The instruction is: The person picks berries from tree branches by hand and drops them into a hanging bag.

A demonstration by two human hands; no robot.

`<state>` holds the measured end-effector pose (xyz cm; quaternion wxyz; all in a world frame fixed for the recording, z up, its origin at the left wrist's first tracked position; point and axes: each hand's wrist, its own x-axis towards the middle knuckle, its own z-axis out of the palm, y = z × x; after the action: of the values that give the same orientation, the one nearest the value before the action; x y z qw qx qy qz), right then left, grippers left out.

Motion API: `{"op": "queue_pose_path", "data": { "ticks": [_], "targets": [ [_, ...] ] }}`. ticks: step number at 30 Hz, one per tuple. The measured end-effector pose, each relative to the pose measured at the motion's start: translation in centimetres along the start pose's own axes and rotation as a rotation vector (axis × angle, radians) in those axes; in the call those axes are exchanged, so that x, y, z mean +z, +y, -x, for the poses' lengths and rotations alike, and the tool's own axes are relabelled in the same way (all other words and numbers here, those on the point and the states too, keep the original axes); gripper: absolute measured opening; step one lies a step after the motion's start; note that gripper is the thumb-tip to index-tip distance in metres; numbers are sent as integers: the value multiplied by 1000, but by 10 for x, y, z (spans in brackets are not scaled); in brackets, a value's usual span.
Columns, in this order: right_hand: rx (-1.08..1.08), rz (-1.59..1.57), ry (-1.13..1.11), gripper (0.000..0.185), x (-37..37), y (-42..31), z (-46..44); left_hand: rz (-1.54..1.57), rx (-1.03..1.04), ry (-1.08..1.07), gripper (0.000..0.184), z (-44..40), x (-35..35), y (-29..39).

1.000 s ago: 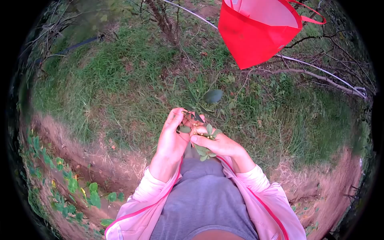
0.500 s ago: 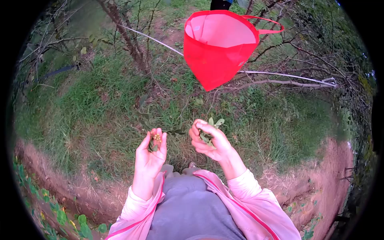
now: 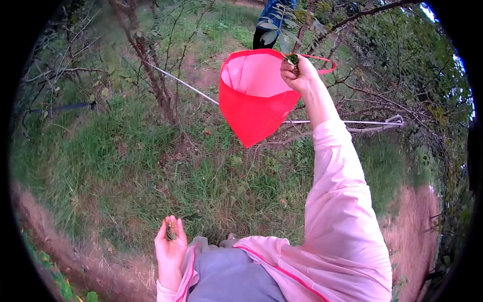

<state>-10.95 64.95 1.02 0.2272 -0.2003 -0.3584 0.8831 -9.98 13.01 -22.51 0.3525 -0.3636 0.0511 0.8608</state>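
A red bag (image 3: 256, 110) hangs with its mouth open and its pale inside showing. My right hand (image 3: 301, 75) is raised at the bag's right rim, fingers closed round a bunch of green leaves (image 3: 293, 59). Low on the left, my left hand (image 3: 171, 244) is turned palm up, its fingers curled round a small sprig with tiny berries (image 3: 172, 230). The sprig is partly hidden by the fingers.
Behind the bag stands a person in blue and black (image 3: 271, 20), partly cut off. A thin bare trunk (image 3: 156, 85) rises at the left. A white cord (image 3: 183, 83) runs behind the bag, with branches (image 3: 387, 103) to the right.
My hands have moved apart: the right one has gone up to the bag's rim with the leaves, the left one lower with the sprig. The bag appears lower in view, and more of the person shows.
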Motion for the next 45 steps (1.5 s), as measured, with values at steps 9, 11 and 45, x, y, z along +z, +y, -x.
{"op": "queue_pose_path", "data": {
  "ticks": [9,11,45],
  "targets": [
    [7,727,410,21,-15,16,-80,41,86,12,14,16,-22,9],
    [44,856,426,21,-17,17,-80,47,135,21,12,19,-26,11],
    [-542,1782,-57,18,-77,29,-99,-23,107,10,14,18,-28,3]
  ]
}}
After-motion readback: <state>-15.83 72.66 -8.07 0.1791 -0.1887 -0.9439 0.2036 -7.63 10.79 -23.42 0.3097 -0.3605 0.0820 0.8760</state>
